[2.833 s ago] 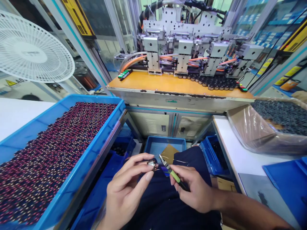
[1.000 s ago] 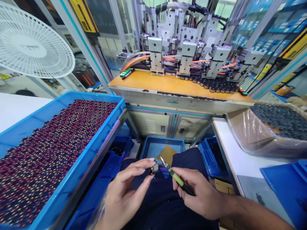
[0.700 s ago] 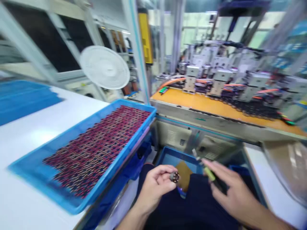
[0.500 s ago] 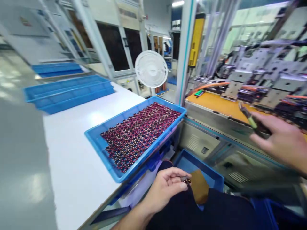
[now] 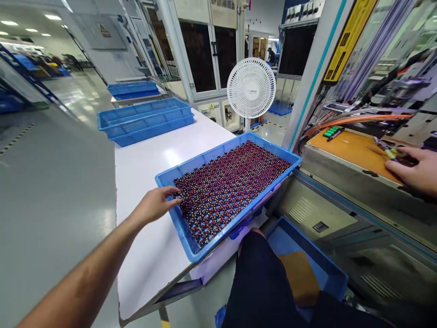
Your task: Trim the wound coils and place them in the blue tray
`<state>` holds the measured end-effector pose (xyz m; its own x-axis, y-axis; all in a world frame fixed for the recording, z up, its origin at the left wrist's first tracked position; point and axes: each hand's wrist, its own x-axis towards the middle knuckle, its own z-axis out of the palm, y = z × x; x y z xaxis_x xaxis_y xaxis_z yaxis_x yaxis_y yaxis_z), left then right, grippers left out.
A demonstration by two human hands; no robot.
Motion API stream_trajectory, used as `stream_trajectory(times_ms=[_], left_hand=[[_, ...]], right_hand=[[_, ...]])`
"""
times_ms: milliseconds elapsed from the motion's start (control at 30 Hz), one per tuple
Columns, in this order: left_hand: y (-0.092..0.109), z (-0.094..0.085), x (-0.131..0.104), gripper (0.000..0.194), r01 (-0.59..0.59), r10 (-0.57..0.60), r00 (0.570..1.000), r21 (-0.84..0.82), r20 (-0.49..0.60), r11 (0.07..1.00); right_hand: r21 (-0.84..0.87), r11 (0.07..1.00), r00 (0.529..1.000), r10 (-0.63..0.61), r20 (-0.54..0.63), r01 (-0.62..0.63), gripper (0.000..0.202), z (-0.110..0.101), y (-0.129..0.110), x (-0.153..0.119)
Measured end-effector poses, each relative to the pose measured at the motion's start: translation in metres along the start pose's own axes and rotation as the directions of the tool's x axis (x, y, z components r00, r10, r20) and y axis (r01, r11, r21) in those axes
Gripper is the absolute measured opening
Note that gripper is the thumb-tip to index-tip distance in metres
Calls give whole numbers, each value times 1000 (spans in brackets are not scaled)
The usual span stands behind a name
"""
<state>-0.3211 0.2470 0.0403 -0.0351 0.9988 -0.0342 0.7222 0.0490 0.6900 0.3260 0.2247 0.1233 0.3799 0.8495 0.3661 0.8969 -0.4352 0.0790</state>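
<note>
At the left end of a blue tray [image 5: 191,256], my left hand [image 5: 155,205] reaches over the rim with thumb and fingers closed around a small wound motor core [image 5: 178,196]. The tray bears rows of similar small ring-like cores [image 5: 228,191] with dark, red and copper-coloured parts. On the right, my right hand [image 5: 421,168] has its thumb and fingers around the handles of a pair of pliers [image 5: 392,154]. The jaws of the pliers point left, low over an orange work surface [image 5: 355,148]. Part of the handles is hidden in the palm.
Stacked blue trays [image 5: 146,120] stand farther back on the white table [image 5: 139,177]. A white fan [image 5: 251,89] rises behind the tray. Green items [image 5: 332,132] lie on the orange surface near cables. Below, a blue bin [image 5: 331,269] holds brown cardboard [image 5: 300,278].
My left hand has moved from above my lap, left and up to the tray, carrying the core. My right hand has brought the pliers down toward the orange surface. The view has swung left.
</note>
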Motion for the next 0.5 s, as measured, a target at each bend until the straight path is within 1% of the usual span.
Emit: stream_trajectory(times_ms=[67,100,200,267,367,433,500], left_hand=[[-11,-2,24,23,5,1,999,157,-40,988],[-16,-1,34,19,7,4,999,226,-49,974],[-30,8,53,20,0,16,999,377,-38,926],[-39,16,58,25,-25,35,999,434,-15,900],[-47,25,57,28,-59,59,998,474,16,878],[-48,27,56,28,-64,57,998,476,28,877],[-46,26,55,27,-66,62,998,441,23,895]], right_hand=[[60,996,994,67,84,-72,60,1,0,3],[76,994,992,76,97,-83,60,2,1,4],[92,993,994,59,94,-68,57,3,1,4],[85,995,995,46,88,-53,56,1,-1,1],[58,996,994,60,92,-66,53,-5,-7,-5],[54,997,996,49,81,-53,51,-7,-8,-6],[72,997,998,32,62,-36,49,-5,-7,-5]])
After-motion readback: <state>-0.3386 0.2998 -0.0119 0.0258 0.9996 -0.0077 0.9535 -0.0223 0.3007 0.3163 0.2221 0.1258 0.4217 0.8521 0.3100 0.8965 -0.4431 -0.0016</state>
